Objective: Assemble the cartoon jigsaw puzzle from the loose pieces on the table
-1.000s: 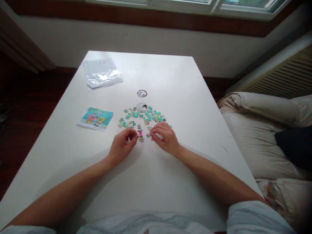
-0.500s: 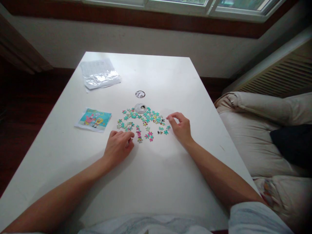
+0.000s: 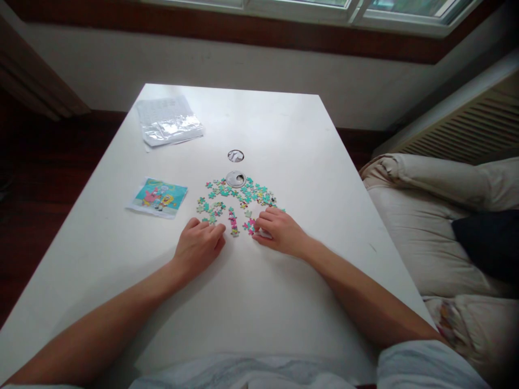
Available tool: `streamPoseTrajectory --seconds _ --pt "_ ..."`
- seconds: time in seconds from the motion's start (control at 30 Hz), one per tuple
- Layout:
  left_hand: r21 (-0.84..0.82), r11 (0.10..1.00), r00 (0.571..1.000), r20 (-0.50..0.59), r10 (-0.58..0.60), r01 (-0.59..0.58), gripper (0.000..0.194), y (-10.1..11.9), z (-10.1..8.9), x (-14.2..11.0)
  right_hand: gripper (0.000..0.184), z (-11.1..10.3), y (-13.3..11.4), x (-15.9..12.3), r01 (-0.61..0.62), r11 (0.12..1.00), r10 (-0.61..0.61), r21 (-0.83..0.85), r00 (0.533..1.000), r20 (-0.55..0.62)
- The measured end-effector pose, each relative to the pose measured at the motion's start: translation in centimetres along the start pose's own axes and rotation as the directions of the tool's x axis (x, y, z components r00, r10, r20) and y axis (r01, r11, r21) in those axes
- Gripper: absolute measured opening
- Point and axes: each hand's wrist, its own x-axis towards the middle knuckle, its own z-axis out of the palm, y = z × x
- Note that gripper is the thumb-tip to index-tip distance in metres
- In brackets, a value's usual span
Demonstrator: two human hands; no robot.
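Small jigsaw pieces (image 3: 219,190), mostly turquoise and green, lie scattered in an arc on the white table (image 3: 227,302). In the middle, a few joined pieces make a narrow pink strip (image 3: 233,222) with a cartoon figure. My left hand (image 3: 199,240) rests just left of this strip, fingers curled closed; anything inside them is hidden. On the right, my right hand (image 3: 281,231) has its thumb and fingertips at a small cluster of pink jigsaw pieces (image 3: 247,225), pinching at one. That hand covers some pieces beneath it.
A picture card (image 3: 160,198) with cartoon figures lies at the left. Farther back is a clear plastic bag (image 3: 171,121) with papers. A round metal cover (image 3: 235,179) and a round hole (image 3: 235,156) sit mid-table. A beige sofa (image 3: 409,232) stands along the right side.
My right hand moved away to the right, then came back left to the pink pieces. My left hand drew slightly left from the joined strip, its fingers curling closed. The view shifted slightly.
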Motion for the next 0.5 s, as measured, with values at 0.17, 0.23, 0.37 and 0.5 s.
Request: streamPoseTrajectory --seconds 0.17,0.23,0.37,0.5 --pt "0.027 1.0 1.0 0.013 -0.002 0.001 0.016 -0.1 0.3 -0.1 0.015 0.1 0.1 -0.1 -0.018 1.0 0.018 -0.012 1.0 -0.016" --pt "0.025 1.0 1.0 0.02 -0.008 0.008 0.016 -0.2 0.4 -0.1 0.016 0.1 0.0 -0.1 -0.02 1.0 0.019 -0.024 1.0 -0.025" --pt "-0.01 1.0 1.0 0.022 -0.017 0.017 0.015 -0.6 0.5 0.0 0.023 0.2 -0.5 0.0 -0.003 0.997 0.001 -0.081 1.0 -0.02" --pt "-0.009 1.0 1.0 0.017 0.023 -0.023 0.015 -0.5 0.6 0.0 0.021 0.4 -1.2 0.2 -0.001 0.993 0.001 -0.115 1.0 -0.001"
